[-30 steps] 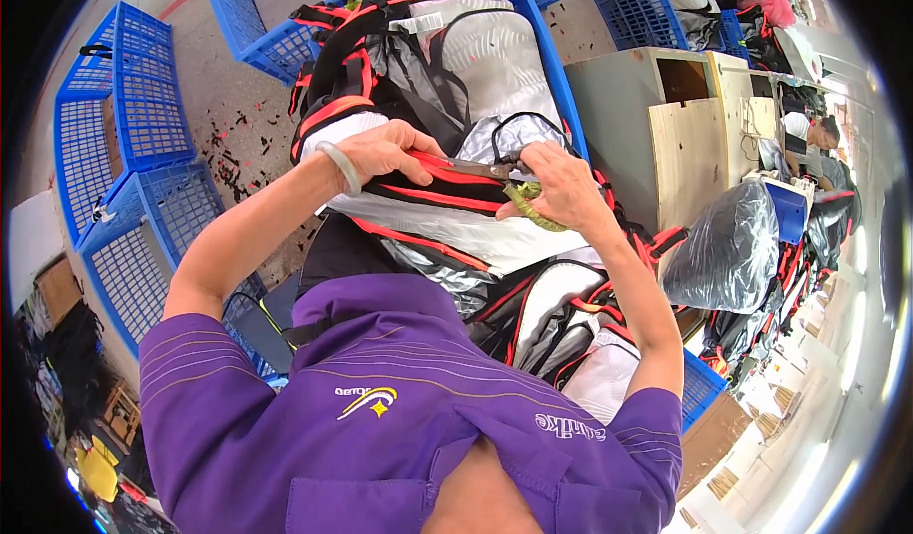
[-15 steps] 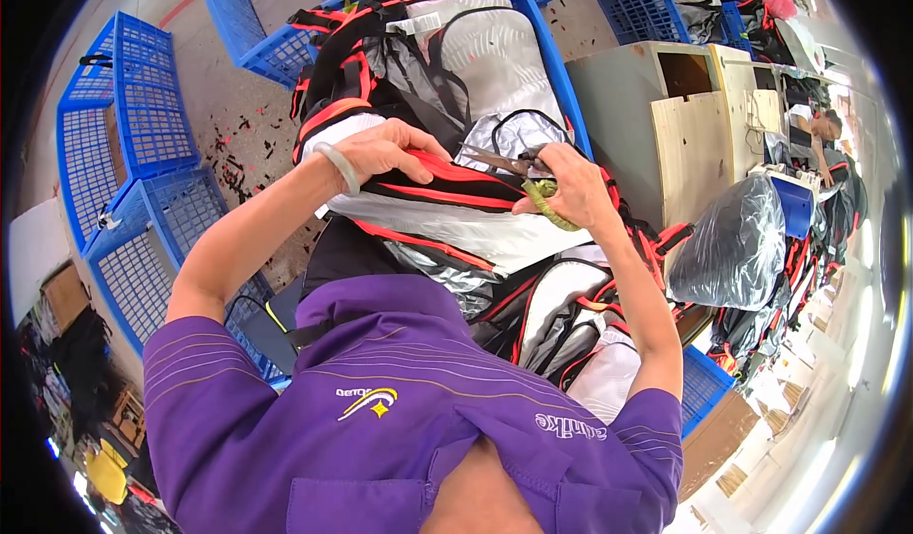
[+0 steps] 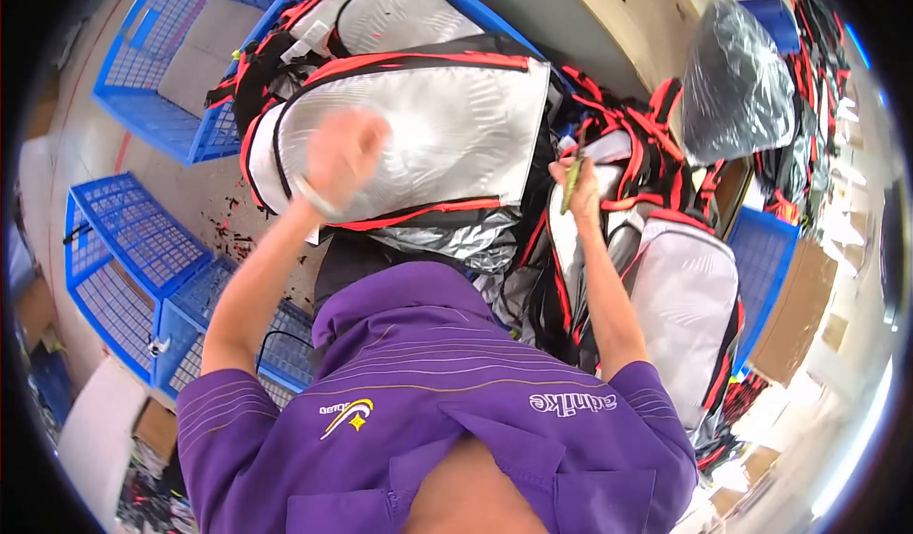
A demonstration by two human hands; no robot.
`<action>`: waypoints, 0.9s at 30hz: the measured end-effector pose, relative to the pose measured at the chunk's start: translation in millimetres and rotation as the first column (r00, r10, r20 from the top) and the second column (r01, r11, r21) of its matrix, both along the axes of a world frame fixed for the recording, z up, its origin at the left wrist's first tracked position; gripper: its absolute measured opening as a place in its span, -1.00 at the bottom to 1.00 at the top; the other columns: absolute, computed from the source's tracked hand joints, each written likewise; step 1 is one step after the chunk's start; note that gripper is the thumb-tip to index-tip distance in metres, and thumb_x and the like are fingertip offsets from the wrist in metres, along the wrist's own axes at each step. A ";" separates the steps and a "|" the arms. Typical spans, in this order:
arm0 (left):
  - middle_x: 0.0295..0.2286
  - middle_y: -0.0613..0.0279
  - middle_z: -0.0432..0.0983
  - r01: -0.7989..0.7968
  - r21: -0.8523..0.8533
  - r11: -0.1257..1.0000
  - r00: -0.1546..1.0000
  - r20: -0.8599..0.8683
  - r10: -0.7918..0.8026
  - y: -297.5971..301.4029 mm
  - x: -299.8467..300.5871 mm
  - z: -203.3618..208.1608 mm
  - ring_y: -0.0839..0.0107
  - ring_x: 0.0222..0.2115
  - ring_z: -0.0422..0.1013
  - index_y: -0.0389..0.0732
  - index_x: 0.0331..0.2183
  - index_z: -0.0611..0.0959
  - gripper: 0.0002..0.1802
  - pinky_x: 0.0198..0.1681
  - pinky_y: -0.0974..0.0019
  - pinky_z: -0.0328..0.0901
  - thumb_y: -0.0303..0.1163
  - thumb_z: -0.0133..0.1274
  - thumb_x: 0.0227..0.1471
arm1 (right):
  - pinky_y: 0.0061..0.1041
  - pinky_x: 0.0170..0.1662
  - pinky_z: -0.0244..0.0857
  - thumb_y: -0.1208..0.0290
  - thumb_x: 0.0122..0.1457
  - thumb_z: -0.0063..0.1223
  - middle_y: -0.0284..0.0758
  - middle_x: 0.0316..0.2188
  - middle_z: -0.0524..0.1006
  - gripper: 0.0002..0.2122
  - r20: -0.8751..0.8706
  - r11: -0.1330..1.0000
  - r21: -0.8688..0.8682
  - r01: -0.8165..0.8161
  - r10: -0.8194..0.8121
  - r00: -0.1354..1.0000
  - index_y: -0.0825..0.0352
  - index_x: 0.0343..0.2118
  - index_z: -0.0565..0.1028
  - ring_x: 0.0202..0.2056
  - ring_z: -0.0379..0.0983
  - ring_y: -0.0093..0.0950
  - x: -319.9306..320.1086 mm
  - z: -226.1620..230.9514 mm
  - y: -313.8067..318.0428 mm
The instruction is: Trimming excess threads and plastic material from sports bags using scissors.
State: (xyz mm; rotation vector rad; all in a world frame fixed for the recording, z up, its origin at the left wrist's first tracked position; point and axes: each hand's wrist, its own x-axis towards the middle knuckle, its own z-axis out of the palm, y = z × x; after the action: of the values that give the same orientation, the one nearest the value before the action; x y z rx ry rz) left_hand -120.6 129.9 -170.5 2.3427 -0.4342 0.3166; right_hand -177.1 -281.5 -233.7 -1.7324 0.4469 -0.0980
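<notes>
A silver-lined bag piece with red and black edging lies spread out in front of me. Above it, my left hand, with a pale bangle at the wrist, is smeared by motion, so its fingers cannot be made out. My right hand is closed on a pair of scissors with green-wrapped handles. Their dark blades point away from me, just right of the silver piece. Under and beside that hand are more black, red and silver bag pieces.
Blue plastic crates stand on the floor at left, with dark and red scraps near them. A full dark plastic bag sits at far right. Wooden boards stand behind, and a cardboard box is at right.
The bag piece now lies spread with its silver face up. My left hand has let go of the red-edged strip. My right hand has moved the scissors right, away from the piece.
</notes>
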 end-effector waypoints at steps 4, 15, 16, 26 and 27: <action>-0.34 0.07 0.47 0.490 -0.069 0.869 0.627 -0.665 -0.406 -25.5 -86.8 -62.3 0.04 -0.29 0.41 -0.20 -0.21 0.55 -0.68 -0.24 0.10 0.30 -0.27 0.09 -0.03 | -0.13 -0.37 0.29 0.14 0.04 0.18 -0.01 -0.49 0.50 -0.59 -0.174 0.842 -0.515 -0.160 0.080 0.981 0.36 -0.32 0.26 -0.37 0.48 -0.04 -61.0 -91.6 5.0; -0.22 0.11 0.42 0.353 0.083 0.932 0.770 -0.592 -0.239 -37.2 -109.2 -102.4 0.08 -0.12 0.32 -0.10 -0.10 0.53 -0.55 -0.05 0.11 0.20 -0.17 0.13 -0.06 | -0.67 -0.65 0.19 0.38 -0.04 0.26 -0.41 -0.56 0.34 -0.68 -0.085 0.996 0.044 0.072 -0.068 0.994 0.37 -0.36 0.31 -0.68 0.26 -0.64 -42.1 25.7 104.1; -0.24 0.15 0.43 0.300 0.115 0.947 0.844 -0.494 -0.207 -41.1 -108.3 -90.8 0.12 -0.14 0.34 -0.10 -0.12 0.54 -0.59 -0.07 0.11 0.19 -0.20 0.11 -0.05 | -0.70 -0.66 0.18 0.39 -0.07 0.28 -0.43 -0.55 0.32 -0.66 -0.009 0.991 0.102 0.084 -0.083 0.996 0.37 -0.36 0.31 -0.70 0.24 -0.66 -32.5 54.7 113.7; -0.52 0.06 0.57 -0.093 -0.235 0.968 0.987 -0.148 0.059 15.4 -99.0 164.8 0.47 -0.55 0.47 -0.39 -0.36 0.64 -0.81 -0.44 0.47 0.29 -0.57 0.19 -0.15 | -0.72 -0.65 0.04 0.56 -0.06 0.25 -0.49 -0.60 0.37 -0.76 0.306 0.984 0.165 -0.075 0.021 0.952 0.31 -0.41 0.35 -0.71 0.21 -0.72 -12.8 275.6 152.6; -0.53 0.04 0.57 0.014 -0.260 0.966 1.000 0.016 -0.010 19.4 -100.5 196.4 0.44 -0.56 0.48 -0.40 -0.39 0.65 -0.83 -0.45 0.46 0.30 -0.60 0.19 -0.17 | -0.71 -0.65 0.03 0.59 -0.08 0.24 -0.50 -0.60 0.37 -0.76 0.366 0.983 0.180 -0.039 -0.030 0.930 0.30 -0.42 0.36 -0.71 0.21 -0.72 -22.9 298.6 152.6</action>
State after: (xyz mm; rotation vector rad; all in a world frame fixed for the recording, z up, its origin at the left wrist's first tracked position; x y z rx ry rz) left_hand -221.1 149.3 25.9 2.0823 -0.3887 0.3626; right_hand -199.9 -128.8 64.9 -1.4895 0.1678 -0.3614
